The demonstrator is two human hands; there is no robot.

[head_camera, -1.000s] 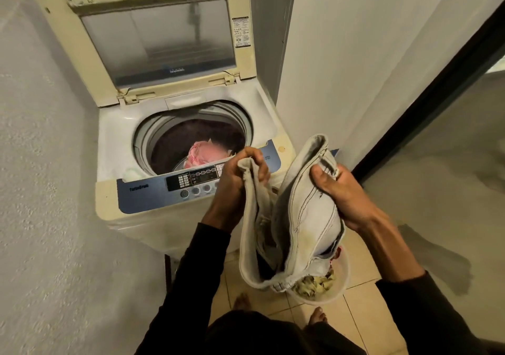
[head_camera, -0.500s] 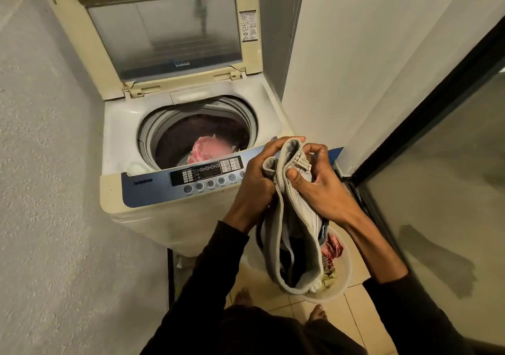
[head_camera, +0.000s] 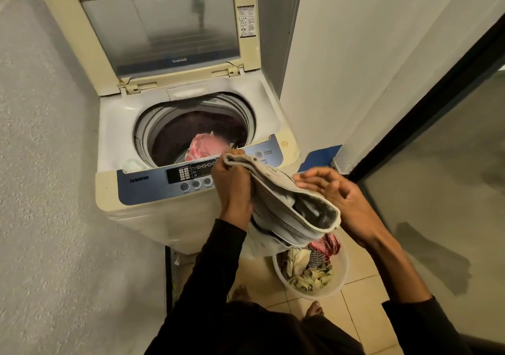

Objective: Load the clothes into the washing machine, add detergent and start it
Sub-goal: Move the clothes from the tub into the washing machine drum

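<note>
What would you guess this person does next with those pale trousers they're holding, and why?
Probably lift the pale trousers forward over the control panel and drop them into the drum. The lid stands open, a pink garment already lies inside, and the left hand grips the bundle just short of the opening, while the right hand rests on it with fingers spread.

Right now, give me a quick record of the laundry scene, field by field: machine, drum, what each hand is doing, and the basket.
machine: top-loading washing machine, lid raised
drum: holds a pink garment on dark fabric
left hand: left hand grips the top edge of the pale jeans
right hand: right hand with fingers spread, against the jeans' side
jeans position: in front of the control panel, not yet in the drum
basket: white basket on the floor, clothes inside
</note>
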